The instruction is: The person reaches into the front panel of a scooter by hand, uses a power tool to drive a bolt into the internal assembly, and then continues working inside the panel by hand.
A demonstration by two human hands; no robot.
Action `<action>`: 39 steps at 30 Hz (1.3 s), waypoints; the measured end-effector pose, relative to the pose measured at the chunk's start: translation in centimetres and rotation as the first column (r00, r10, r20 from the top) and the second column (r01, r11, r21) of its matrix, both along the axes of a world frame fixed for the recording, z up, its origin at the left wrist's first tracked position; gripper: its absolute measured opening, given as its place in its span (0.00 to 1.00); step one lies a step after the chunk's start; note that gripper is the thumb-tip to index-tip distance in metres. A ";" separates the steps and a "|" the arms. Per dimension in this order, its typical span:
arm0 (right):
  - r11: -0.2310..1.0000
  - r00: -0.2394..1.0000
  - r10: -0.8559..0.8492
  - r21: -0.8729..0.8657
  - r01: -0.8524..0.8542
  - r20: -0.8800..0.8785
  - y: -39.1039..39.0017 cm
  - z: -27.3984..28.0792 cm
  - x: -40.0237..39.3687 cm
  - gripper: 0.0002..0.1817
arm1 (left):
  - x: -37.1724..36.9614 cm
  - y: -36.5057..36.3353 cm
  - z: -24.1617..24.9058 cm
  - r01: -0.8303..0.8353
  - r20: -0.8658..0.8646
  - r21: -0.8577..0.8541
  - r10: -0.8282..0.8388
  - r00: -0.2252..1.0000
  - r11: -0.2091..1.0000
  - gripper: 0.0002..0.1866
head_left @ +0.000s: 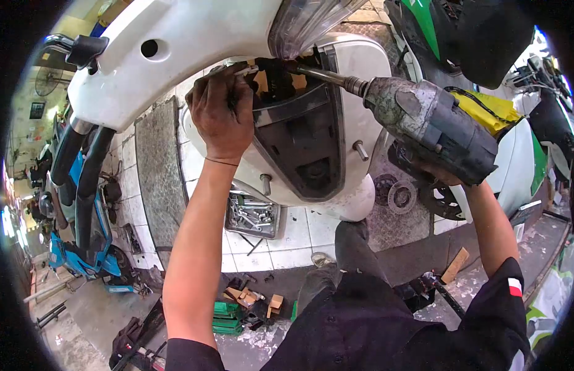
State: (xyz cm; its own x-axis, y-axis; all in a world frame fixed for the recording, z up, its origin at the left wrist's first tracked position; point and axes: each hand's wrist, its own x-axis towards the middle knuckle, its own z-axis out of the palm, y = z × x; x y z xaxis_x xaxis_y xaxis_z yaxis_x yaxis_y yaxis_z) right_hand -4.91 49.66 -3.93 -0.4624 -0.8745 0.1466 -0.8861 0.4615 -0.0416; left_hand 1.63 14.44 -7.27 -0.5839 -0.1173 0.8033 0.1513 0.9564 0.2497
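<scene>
My right hand point(444, 175) is wrapped round the grip of a worn grey impact wrench point(417, 117), its fingers mostly hidden behind the tool. A long socket extension point(324, 75) runs from the wrench into the dark opening point(277, 83) of a white scooter body point(364, 68). At the left rim of that opening, my left hand point(222, 111) has its dirty fingers curled together around a small pale piece point(246, 71) that I cannot make out. Below the opening lies a dark plastic panel point(305, 145), with metal studs point(360, 150) standing on both sides.
A tray point(271, 232) of sockets and wrenches sits on the tiled floor. The scooter's white front panel point(175, 46) crosses the upper left. A brake disc point(401, 196) lies on the right mat. Green boxes point(227, 318) and a blue scooter point(95, 247) are at the left.
</scene>
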 end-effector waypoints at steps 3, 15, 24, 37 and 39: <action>0.973 1.000 0.000 -0.230 0.004 0.020 -0.8 0.6 -1.0 0.29 | -0.3 -0.4 -0.3 0.005 -0.006 -0.001 -0.005 1.000 1.000 0.08; 0.849 0.705 0.117 -0.438 0.295 0.700 0.0 -1.1 -4.3 0.23 | -0.3 -0.4 -0.1 -0.021 0.007 -0.042 0.022 1.000 0.999 0.09; 0.818 0.615 0.149 -0.446 0.364 0.775 -0.7 0.1 -2.1 0.31 | 0.0 0.0 0.2 -0.036 0.022 -0.049 0.037 0.999 0.998 0.10; 0.790 0.706 0.299 -0.582 0.194 0.642 -0.5 3.2 -1.2 0.36 | 0.8 0.4 0.3 -0.161 0.181 -0.195 0.197 0.964 0.968 0.14; 0.748 0.582 0.344 -0.590 0.304 0.737 -0.6 2.6 -0.5 0.36 | 1.3 1.3 1.2 -0.247 0.185 -0.222 0.290 0.939 0.943 0.16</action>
